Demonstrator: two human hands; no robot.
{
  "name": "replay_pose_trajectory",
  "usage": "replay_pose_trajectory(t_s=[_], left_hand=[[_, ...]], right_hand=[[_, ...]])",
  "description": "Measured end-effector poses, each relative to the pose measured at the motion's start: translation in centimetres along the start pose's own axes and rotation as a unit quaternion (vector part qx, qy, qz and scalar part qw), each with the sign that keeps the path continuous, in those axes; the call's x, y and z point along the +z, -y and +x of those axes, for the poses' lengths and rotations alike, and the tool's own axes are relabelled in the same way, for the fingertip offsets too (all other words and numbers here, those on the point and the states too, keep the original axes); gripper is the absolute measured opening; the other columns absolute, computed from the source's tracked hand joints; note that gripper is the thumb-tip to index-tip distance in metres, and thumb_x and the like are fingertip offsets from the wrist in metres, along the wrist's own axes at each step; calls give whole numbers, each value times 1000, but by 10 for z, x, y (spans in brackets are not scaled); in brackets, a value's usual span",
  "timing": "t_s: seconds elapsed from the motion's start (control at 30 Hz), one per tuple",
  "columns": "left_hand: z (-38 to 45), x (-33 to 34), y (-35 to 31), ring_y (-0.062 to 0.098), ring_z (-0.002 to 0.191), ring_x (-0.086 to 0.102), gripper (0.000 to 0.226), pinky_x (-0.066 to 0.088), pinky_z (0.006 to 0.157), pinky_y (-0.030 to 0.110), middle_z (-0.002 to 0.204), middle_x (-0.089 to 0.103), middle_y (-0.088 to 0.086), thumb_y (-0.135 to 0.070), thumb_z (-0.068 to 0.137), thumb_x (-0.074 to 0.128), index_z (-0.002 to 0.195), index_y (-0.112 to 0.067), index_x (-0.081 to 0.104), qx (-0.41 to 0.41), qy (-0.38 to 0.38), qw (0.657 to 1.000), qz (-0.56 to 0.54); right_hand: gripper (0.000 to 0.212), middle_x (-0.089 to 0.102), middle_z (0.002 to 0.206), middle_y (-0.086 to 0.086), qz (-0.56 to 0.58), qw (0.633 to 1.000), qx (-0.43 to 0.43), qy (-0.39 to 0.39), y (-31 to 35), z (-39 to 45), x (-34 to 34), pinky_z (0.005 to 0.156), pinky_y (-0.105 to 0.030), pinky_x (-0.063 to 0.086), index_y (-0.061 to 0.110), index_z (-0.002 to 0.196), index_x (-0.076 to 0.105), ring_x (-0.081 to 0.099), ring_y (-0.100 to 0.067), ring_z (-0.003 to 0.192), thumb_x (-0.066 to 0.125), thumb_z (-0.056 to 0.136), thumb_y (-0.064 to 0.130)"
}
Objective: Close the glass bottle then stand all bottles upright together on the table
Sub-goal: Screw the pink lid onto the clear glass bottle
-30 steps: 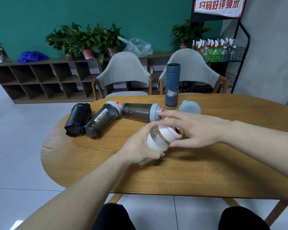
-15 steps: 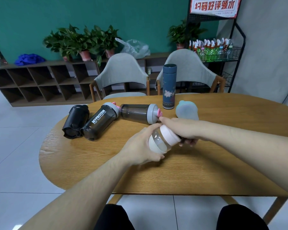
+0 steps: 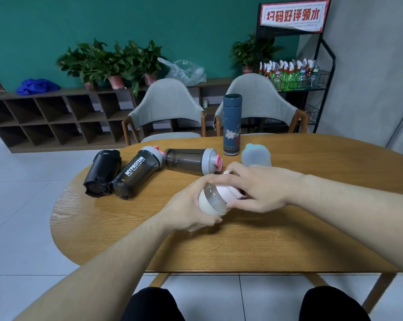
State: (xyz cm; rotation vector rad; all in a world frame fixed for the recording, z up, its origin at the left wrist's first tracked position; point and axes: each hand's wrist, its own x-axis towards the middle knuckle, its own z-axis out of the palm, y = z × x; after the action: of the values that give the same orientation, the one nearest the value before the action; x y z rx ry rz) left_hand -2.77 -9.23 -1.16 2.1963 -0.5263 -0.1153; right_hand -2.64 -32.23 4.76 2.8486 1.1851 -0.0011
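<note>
A small glass bottle (image 3: pixel 215 199) with a white base and a pink lid is held tilted just above the oval wooden table (image 3: pixel 254 239). My left hand (image 3: pixel 187 207) grips its body from below. My right hand (image 3: pixel 257 188) wraps over the pink lid. Three dark shaker bottles lie on their sides behind: a black one (image 3: pixel 104 172), a MYPROTEIN one (image 3: pixel 136 173) and a grey-lidded one (image 3: pixel 191 161). A blue flask (image 3: pixel 231 125) stands upright. A pale blue bottle (image 3: pixel 255 156) sits beside it, partly hidden by my right hand.
Two grey chairs (image 3: pixel 167 112) stand at the table's far side. A low cubby shelf (image 3: pixel 54 119) with potted plants runs along the green wall. A black wire rack (image 3: pixel 295 77) with spray bottles stands at the back right. My knees show below the table edge.
My right hand has turned on the pink lid and now covers it from above. The bottle has tilted lower, its white base toward me. The camera has shifted slightly.
</note>
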Motion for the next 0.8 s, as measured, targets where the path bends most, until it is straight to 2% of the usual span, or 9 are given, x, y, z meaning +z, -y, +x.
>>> replay_pose_trajectory(t_s=[0.07,0.13,0.23,0.33,0.57,0.63,0.7,0.73,0.8], left_hand=[[-1,1,1,17,100,70,91,57,90,45,114,69,-15,-35,57,86,131,-62,40,9,-5,1000,18],[-3,3,2,6,109,63,96,52,97,34,125,63,-18,-34,59,87,139,-55,37,18,-7,999,30],[-5,5,1,6,113,60,95,49,97,28,130,60,-16,-37,60,86,135,-62,34,20,-25,999,38],[-6,5,-1,4,112,60,91,50,94,27,128,59,-16,-36,59,85,116,-80,29,15,-41,998,36],[-7,9,-3,16,113,61,91,53,97,37,126,61,-6,-34,59,86,122,-73,33,19,-42,999,28],[-6,6,-2,20,99,67,88,59,75,29,118,64,-2,-25,65,89,115,-74,36,4,-41,999,9],[-4,5,-2,17,74,67,86,53,50,21,105,68,-1,-17,69,91,110,-73,39,-11,-41,999,-32],[-4,4,-4,8,70,65,85,50,52,15,102,67,-5,-17,69,91,112,-69,40,-11,-54,998,-40],[1,4,-12,-7,83,63,84,51,69,9,109,64,-17,-18,69,93,123,-56,41,-3,-90,995,-51]], right_hand=[[64,38,139,-3,11,1000,25,9,4,2,-1,85,-23,34,45,155,13,53,-14,97,41,99,59],[63,43,133,-1,38,998,56,5,8,5,-1,86,-25,35,41,155,16,51,-14,99,38,99,60],[54,56,126,-4,118,986,119,-26,17,11,3,93,-37,45,40,147,25,59,-24,111,34,98,62],[48,62,115,-7,161,974,155,-38,26,16,6,87,-42,47,35,141,32,61,-28,103,32,100,60],[51,69,106,-12,212,949,224,-63,35,18,11,75,-40,46,32,130,33,64,-31,92,26,95,68],[66,67,112,-8,266,922,273,-67,38,19,11,75,-38,45,35,135,32,63,-28,96,30,85,79],[72,63,112,2,352,876,318,-87,39,20,10,74,-34,44,36,136,34,61,-20,94,44,81,81],[74,61,109,8,401,853,318,-105,40,21,9,71,-30,44,35,137,34,60,-14,88,54,80,78],[81,59,108,16,491,806,293,-152,40,19,8,63,-22,41,33,141,33,55,-3,76,70,77,66]])
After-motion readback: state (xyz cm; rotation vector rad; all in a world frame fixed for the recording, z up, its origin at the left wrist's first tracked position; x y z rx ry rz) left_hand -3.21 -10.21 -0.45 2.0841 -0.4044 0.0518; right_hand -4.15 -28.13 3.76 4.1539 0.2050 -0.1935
